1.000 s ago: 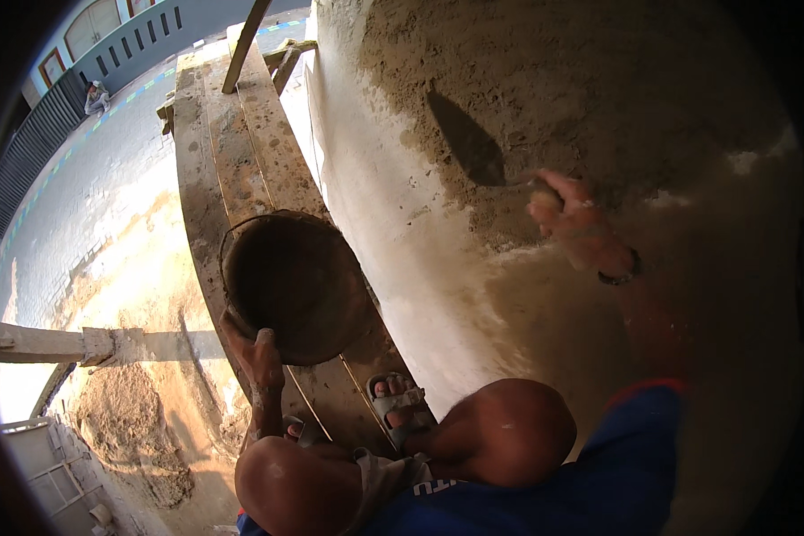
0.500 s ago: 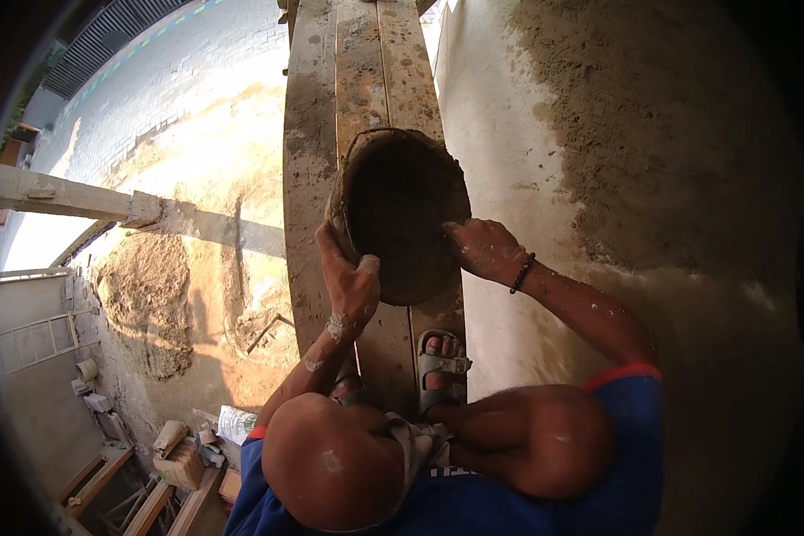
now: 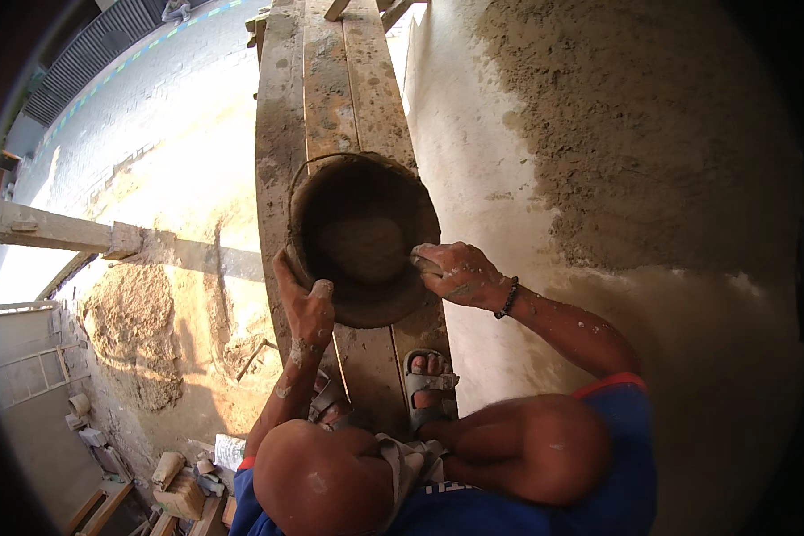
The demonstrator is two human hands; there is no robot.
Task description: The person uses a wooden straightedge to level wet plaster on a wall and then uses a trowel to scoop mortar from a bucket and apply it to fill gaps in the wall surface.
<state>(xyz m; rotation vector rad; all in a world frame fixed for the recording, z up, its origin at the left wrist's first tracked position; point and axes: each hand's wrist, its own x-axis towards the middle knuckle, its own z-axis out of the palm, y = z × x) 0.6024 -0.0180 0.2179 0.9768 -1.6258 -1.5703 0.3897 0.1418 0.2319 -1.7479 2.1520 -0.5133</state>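
A dark, mortar-caked bucket stands on the wooden planks in front of my feet. Its thin wire handle lies along the far rim. Down inside, a greyish-brown patch shows at the bottom, though I cannot tell whether it is mortar or the bare base. My left hand clasps the near left side, thumb at the rim and fingers round the outer wall. On the right, my right hand is closed at the rim, its fingertips over the inner edge. Both hands are smeared with grey mortar.
A wall, partly coated with rough wet plaster, runs along the right of the planks. Well below on the left are a sand heap, a wooden beam and stacked blocks. My sandalled feet rest on the planks.
The bucket was tipped and now sits more upright, showing more of its inside and bottom. My hands stay on its rim. The view has shifted, so planks and bucket appear further left.
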